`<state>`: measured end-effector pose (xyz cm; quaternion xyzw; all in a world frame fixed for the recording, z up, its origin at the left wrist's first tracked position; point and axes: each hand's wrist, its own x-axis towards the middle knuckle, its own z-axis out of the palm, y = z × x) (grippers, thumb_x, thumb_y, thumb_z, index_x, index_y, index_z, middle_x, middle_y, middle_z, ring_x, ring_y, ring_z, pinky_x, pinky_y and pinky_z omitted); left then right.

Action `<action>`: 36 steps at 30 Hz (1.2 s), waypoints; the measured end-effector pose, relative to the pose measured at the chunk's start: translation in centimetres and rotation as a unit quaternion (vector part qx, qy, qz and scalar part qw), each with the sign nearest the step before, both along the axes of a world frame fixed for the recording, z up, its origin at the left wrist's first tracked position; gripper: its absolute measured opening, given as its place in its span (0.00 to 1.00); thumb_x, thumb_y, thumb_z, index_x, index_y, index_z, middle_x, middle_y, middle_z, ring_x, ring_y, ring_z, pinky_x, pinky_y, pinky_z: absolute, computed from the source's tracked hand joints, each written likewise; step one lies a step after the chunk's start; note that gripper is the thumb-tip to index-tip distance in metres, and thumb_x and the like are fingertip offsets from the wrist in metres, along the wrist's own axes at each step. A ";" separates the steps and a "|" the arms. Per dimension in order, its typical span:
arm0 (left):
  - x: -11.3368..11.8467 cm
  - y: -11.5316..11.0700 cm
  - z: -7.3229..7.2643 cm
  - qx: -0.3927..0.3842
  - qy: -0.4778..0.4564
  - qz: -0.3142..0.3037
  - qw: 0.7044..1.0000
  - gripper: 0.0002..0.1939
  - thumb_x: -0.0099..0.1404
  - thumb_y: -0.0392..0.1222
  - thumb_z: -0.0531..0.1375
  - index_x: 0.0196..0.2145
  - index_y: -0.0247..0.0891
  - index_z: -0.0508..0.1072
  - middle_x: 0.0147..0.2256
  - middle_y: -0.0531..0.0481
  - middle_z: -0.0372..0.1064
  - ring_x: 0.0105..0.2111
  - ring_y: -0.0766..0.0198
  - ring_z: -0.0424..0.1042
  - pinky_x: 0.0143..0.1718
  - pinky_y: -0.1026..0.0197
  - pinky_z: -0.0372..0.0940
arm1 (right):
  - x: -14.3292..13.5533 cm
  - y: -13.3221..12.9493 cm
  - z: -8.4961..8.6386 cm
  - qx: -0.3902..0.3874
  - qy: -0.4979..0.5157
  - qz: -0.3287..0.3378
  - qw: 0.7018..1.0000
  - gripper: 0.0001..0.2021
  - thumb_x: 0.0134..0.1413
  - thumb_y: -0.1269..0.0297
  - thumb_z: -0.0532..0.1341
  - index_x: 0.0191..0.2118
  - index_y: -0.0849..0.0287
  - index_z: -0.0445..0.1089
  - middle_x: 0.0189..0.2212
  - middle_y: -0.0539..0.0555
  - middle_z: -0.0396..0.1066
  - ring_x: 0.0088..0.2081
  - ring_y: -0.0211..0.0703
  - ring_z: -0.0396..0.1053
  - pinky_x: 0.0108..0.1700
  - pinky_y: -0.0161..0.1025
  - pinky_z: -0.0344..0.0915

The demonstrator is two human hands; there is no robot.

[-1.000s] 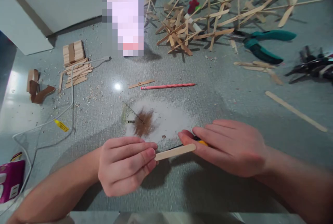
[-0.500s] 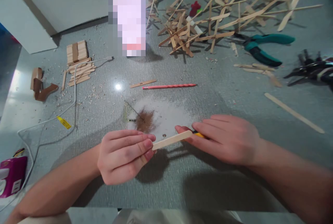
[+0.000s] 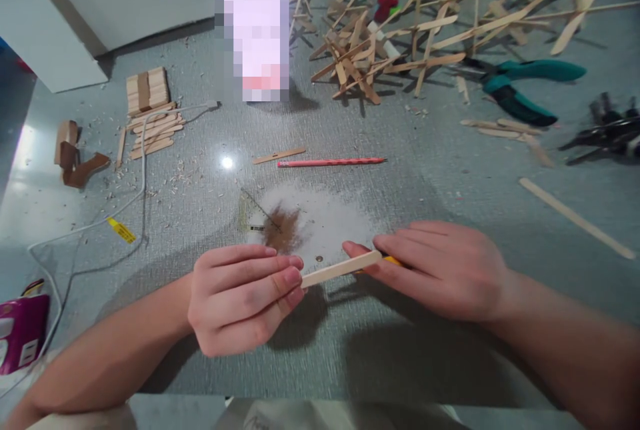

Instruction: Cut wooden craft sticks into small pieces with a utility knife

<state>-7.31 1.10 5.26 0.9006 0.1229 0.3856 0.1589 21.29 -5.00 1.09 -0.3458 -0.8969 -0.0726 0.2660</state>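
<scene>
Left grip (image 3: 245, 300), lower centre-left of frame: fingertips and thumb clamped on the near end of a wooden stick (image 3: 343, 268). Stick sits between the hands at lower centre, clear of the surface (image 3: 200, 137), far end tilted up to the right. That end overlaps the fingers of the right grip (image 3: 445, 270) in view; contact, can't tell. Right grip, lower centre-right: closed around a yellow tool (image 3: 393, 261), mostly hidden by fingers and stick, type unclear.

Rest, left to right:
- Magenta box (image 3: 23, 333), lower left edge, partly cut off.
- Torn brown strip (image 3: 75, 158), mid left.
- Banded stick bundle (image 3: 147, 91), upper left; loose sticks (image 3: 157, 133) just below it, white cable (image 3: 143, 170) running across them, yellow tag on it.
- Pixelated object, upper centre-left.
- White patch (image 3: 335, 220) with a brown smear, centre, just beyond the hands.
- Red pencil (image 3: 333, 163) lying above the patch, short stick (image 3: 279, 155) just beside it.
- Heap of crossed sticks (image 3: 360, 63), upper centre to upper right.
- Teal-handled pliers (image 3: 520, 87), upper right, jaws by the heap.
- Single stick (image 3: 577, 218), mid right, lying diagonally.
- Black tools (image 3: 607, 130), right edge, blurred.
</scene>
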 end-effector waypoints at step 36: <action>1.5 -0.3 -3.1 0.166 -0.013 -0.088 0.982 0.12 0.60 0.32 0.69 0.20 0.41 0.77 0.32 0.55 0.81 0.36 0.66 0.81 0.26 0.65 0.73 | 1.2 -0.8 1.2 -0.107 0.059 0.074 0.990 0.11 0.57 0.75 0.65 0.44 0.55 0.72 0.24 0.45 0.68 0.22 0.36 0.58 0.25 0.40 0.51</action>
